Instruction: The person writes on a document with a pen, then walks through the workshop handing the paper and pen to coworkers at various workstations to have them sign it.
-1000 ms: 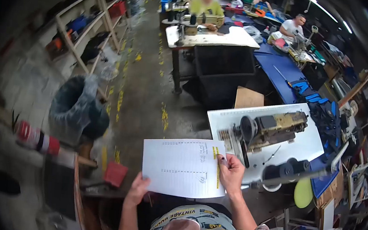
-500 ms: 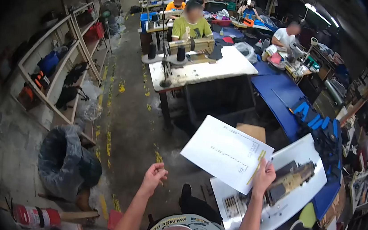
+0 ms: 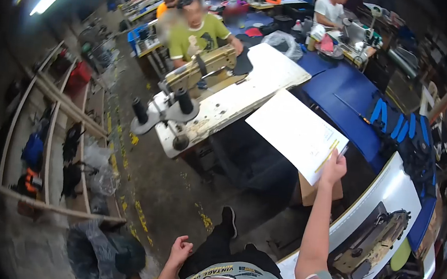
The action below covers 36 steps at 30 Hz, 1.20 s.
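My right hand grips a white paper sheet by its near right corner and holds it out in front of me. Faint print and a yellow strip show along the sheet's right side; more paper edges seem to lie beneath it. Low in front of my body hangs my left hand, its fingers curled in, with nothing visible in it. The sheet is held near the corner of a white sewing table, in front of a blue work surface.
A person in a green shirt sits behind a sewing machine with black thread cones. Another machine is at my right on a white tabletop. Wooden shelves and a plastic-lined bin stand left.
The paper has moved farther forward with my outstretched right arm, toward the white sewing table. My left hand has dropped closer to my body. The view has tilted and I am nearer the table.
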{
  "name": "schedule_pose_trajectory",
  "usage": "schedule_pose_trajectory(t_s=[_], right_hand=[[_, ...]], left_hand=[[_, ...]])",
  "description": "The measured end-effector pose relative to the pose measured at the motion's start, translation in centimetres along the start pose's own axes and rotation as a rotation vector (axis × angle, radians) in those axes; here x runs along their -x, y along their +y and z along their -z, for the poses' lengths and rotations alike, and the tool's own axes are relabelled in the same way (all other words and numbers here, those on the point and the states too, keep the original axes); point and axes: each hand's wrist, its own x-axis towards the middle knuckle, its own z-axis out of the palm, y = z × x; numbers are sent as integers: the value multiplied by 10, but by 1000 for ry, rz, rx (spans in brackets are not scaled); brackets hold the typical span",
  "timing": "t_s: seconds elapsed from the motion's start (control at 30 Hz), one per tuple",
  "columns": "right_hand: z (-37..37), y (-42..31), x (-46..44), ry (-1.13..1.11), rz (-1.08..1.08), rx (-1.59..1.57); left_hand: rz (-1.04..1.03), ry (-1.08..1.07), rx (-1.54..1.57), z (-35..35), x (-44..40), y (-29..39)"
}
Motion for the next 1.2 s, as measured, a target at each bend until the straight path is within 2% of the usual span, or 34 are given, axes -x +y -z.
schedule_pose_trajectory(t_s=[0.1,0.13,0.17,0.23,0.3,0.37,0.5,0.6,0.77,0.87,1.0,1.1,1.2], right_hand=[[-49,-11,-5,93,-63,67],[-65,-14,-5,113,-102,102],[-78,-7,-9,134,-96,106],[-110,19,-22,192,-80,98],[-132,28,-40,217,-55,102],[-156,26,-50,242,-92,111],[-203,28,-84,284,-87,182],[-246,37,-121,275,-59,235],[-310,63,-188,213,16,347],[-347,79,-230,170,69,395],[-393,100,-284,107,124,438],[-425,127,-308,39,115,510],[-472,152,-325,-13,79,377]], left_hand=[[-68,-83,-75,-14,-84,45],[-171,-150,-158,-24,-115,68],[-278,-218,-238,-36,-141,96],[-330,-296,-224,-71,-180,170],[-616,-258,-360,-106,-219,235],[-720,-253,-372,-140,-266,284],[-732,-182,-317,-205,-345,360],[-813,96,-273,-251,-416,386],[-647,328,-434,-282,-507,426],[-520,452,-813,-285,-546,437],[-477,625,-989,-311,-556,438],[-440,619,-1000,-314,-555,441],[-429,631,-1009,-317,-563,447]])
